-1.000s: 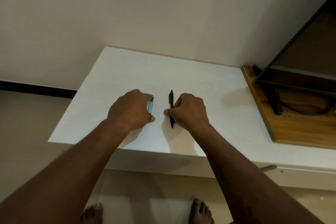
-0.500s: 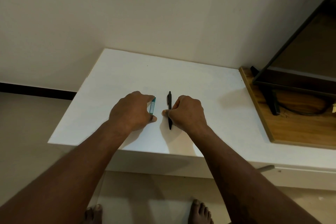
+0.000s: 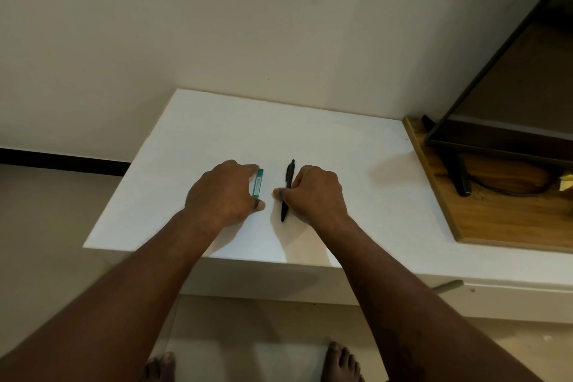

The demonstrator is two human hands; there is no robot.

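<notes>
Left hand [image 3: 221,195] curls round teal stick [image 3: 258,183]; right hand [image 3: 313,195] pinches black pen [image 3: 290,174]. Counter [image 3: 217,127] runs on beyond knuckles; front edge under wrists.

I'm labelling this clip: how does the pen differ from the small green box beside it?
The pen is black; the green box is teal with a pale label. The pen is long and thin, sticking out past both sides of the right hand; the green box is shorter and blocky, partly hidden by the left hand. Both sit on the white table, roughly parallel, each pinched by one hand.
</notes>
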